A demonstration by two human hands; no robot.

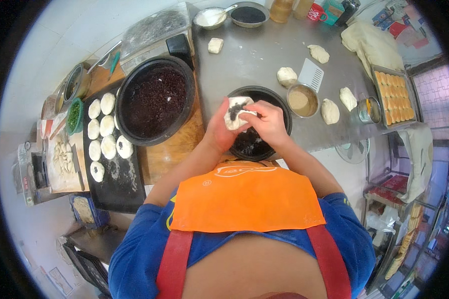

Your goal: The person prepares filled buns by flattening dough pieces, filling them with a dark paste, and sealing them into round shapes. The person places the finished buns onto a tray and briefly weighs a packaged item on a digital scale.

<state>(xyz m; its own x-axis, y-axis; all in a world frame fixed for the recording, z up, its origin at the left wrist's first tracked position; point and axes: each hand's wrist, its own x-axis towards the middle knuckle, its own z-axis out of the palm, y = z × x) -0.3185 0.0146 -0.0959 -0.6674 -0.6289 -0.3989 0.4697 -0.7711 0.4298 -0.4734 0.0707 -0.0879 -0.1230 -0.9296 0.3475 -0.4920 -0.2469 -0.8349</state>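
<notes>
My left hand point(218, 130) cups a round of white dough point(233, 121) with a dark filling showing at its middle. From the other side, my right hand point(268, 123) pinches the dough's edge, its fingers closed together over the rim. Both hands are above a black bowl point(252, 147) whose dark contents are partly hidden by them. Left of the hands stands a large black basin point(190, 94) with dark red, grainy filling point(157, 97). Beyond it lies a black baking tray point(115, 192) bearing several flat white dough rounds point(107, 125); a few show dark spots.
On the metal table point(244, 65), several dough lumps point(330, 111) lie about a white slotted scraper point(312, 74) and a metal bowl point(314, 102) of tan powder. A tray of golden buns point(415, 107) stands at the right. Bowls of white point(219, 22) and black point(237, 22) contents sit at the back.
</notes>
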